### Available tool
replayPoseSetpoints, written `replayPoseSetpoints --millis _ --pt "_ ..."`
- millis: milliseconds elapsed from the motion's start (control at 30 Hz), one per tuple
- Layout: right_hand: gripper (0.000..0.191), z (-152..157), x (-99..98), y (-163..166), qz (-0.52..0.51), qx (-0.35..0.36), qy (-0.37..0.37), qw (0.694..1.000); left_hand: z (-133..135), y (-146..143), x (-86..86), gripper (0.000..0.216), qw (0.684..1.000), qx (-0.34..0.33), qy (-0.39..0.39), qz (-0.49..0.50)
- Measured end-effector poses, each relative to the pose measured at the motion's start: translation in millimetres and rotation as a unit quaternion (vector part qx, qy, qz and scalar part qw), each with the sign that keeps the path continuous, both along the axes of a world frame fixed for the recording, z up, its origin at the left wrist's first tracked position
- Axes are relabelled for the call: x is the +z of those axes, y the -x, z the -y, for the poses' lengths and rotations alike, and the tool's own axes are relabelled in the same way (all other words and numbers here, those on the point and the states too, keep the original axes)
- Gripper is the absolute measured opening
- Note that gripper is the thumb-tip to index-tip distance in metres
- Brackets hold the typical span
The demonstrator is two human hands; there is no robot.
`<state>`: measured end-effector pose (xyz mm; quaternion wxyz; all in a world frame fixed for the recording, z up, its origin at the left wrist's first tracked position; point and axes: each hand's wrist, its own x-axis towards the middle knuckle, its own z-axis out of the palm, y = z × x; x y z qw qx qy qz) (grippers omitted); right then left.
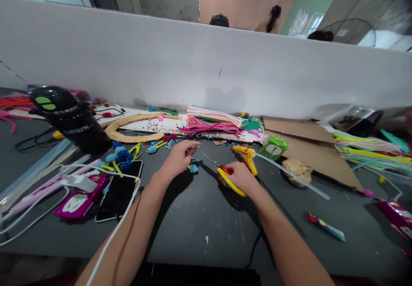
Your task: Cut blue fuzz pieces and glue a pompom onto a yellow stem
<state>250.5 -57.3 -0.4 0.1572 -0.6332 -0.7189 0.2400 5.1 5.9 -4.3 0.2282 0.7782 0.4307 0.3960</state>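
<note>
- Scissors point(222, 175) with yellow-and-red handles were in the right hand point(240, 177), its fingers wrapped around the grips, above the middle of the grey table point(193, 230).
- Their thin blades pointed toward the left hand point(178, 156), the tips just beside its fingertips; whether they stood apart or together could not be told.
- The left thumb and fingers were bent toward a pinch, but I could not tell whether they had closed on something small.
- Just below that hand was a fuzzy blue piece point(193, 168); whether it lay on the table or hung was unclear.
- The step in hand looked like fine snipping or trimming.
- The next move seemed to call for a steady left hand, blade tips clear of skin, and no brush against the yellow glue gun point(247, 155) beside the right hand.
</note>
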Motion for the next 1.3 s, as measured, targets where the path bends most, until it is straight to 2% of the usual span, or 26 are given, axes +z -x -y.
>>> replayPoseSetpoints --millis 200,300,500,667,1033,1300 --pt "0.032 -1.2 -3.3 5.7 -0.035 0.013 0.000 0.999 -1.1 5.8 6.7 0.036 0.997 0.028 0.047 0.048" --pt "0.032 -0.7 -2.8 8.1 -0.050 0.015 -0.008 0.999 -1.1 8.2 12.2 0.028 0.993 0.045 0.089 0.060" --pt "0.032 2.3 -0.9 15.1 -0.058 0.019 -0.022 0.998 4.7 2.3 20.7 0.026 0.983 0.015 0.130 0.126" --pt "0.032 3.0 -4.2 15.8 -0.046 0.019 -0.025 0.998 6.7 -2.3 24.3 0.027 0.971 0.018 0.161 0.177" --pt "0.031 14.3 9.8 21.5 0.035 -0.007 -0.036 0.999 7.8 -4.1 24.8 0.025 0.980 0.019 0.103 0.171" --pt "0.038 17.4 11.5 24.5 0.064 0.002 -0.042 0.997 7.7 -2.3 26.6 0.025 0.983 0.013 0.100 0.156"
